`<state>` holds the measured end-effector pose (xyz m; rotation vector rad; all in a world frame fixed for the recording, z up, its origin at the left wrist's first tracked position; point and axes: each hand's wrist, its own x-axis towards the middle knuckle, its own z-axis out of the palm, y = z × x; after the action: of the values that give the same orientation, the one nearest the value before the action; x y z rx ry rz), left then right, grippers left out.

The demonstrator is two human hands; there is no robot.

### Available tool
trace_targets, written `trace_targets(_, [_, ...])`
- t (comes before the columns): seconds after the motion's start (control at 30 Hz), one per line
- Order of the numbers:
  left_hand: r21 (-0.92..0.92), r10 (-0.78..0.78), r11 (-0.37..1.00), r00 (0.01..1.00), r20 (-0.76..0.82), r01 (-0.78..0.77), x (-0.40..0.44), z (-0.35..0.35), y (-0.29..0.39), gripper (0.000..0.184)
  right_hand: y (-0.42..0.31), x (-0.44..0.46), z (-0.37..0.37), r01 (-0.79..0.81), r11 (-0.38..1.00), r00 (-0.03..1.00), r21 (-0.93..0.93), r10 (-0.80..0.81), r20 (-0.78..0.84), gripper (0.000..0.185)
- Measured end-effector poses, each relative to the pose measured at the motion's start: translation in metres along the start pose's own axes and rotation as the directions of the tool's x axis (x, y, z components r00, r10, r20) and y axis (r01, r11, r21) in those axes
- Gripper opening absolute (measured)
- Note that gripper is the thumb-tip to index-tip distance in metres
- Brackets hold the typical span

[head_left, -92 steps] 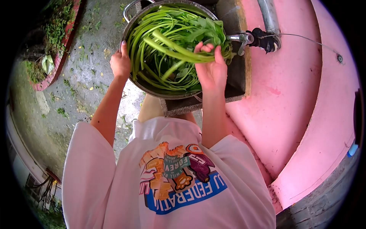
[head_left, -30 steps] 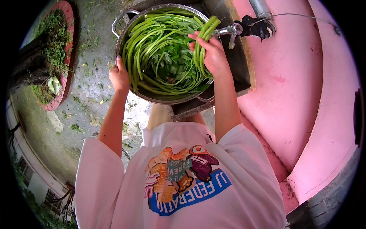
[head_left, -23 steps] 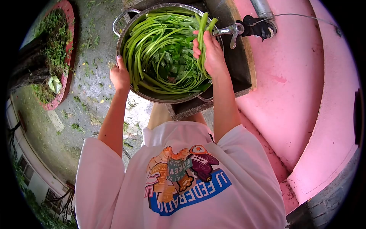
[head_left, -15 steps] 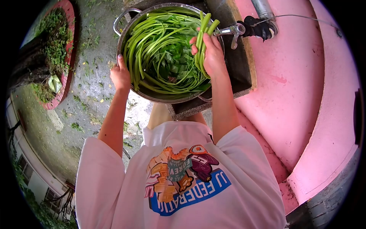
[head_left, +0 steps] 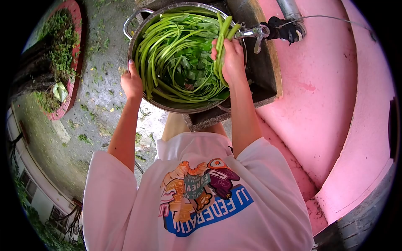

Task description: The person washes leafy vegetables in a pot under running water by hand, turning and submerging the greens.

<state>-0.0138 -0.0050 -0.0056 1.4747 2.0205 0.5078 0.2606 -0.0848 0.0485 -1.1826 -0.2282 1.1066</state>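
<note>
Your left hand [head_left: 132, 84] grips pot [head_left: 178, 110] at rim, likely steadying it; your right hand [head_left: 233, 62] closes round green stems [head_left: 220, 54], probably keeping them bunched beside tap [head_left: 252, 32].

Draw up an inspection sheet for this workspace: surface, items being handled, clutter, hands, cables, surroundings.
Surface: rough-edged sink, partly beneath the pan; contact between them unclear.
Items being handled: two-handled metal pan, filled with long green leafy stalks.
Clutter: green plant scraps scattered on the ground.
Hands: left hand gripping the pan's left rim; right hand closed around several stalks.
Cables: thin wire or cord near the pipe.
Surroundings: tap, pink painted surface, red-edged planting bed.
</note>
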Motion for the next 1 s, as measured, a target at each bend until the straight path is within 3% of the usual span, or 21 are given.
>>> trace_targets(0.13, [-0.003,-0.024,1.000,1.000,0.006,0.024,0.000,-0.001,0.000,0.068,0.004,-0.002,-0.001,0.026,0.999,0.998,0.034,-0.024,-0.058,0.014])
trace_targets(0.23, [-0.004,-0.021,1.000,1.000,0.011,0.021,0.001,0.000,-0.003,0.068,0.004,0.001,-0.004,0.034,0.998,0.997,-0.049,-0.037,-0.063,0.014])
trace_targets(0.33, [-0.027,-0.013,1.000,1.000,0.003,0.013,0.003,0.002,-0.007,0.069,0.001,0.002,-0.002,-0.040,0.990,0.977,-0.133,0.011,-0.213,0.024])
trace_targets(0.43, [-0.029,-0.017,0.999,1.000,0.002,0.017,0.003,0.002,-0.007,0.069,-0.006,0.000,-0.006,-0.148,0.989,0.976,-0.017,0.144,-0.161,0.024])
trace_targets(0.83, [0.025,-0.038,0.999,0.999,0.010,0.037,-0.003,-0.003,0.006,0.068,0.002,0.001,-0.006,-0.131,0.955,0.991,0.266,0.133,0.012,0.024])
trace_targets(0.87, [0.014,-0.030,0.999,1.000,0.010,0.030,-0.004,-0.003,0.006,0.068,0.004,0.001,-0.006,-0.132,0.955,0.991,0.267,0.134,0.012,0.024])
trace_targets(0.93, [0.003,-0.022,1.000,1.000,0.009,0.022,-0.004,-0.004,0.007,0.068,0.009,0.003,-0.006,-0.007,0.996,0.999,0.084,0.004,0.036,0.026])
trace_targets(1.0, [0.010,-0.036,0.999,0.999,0.013,0.036,-0.003,-0.003,0.007,0.068,0.002,0.005,-0.013,-0.082,0.995,0.996,0.054,0.084,-0.025,0.028])
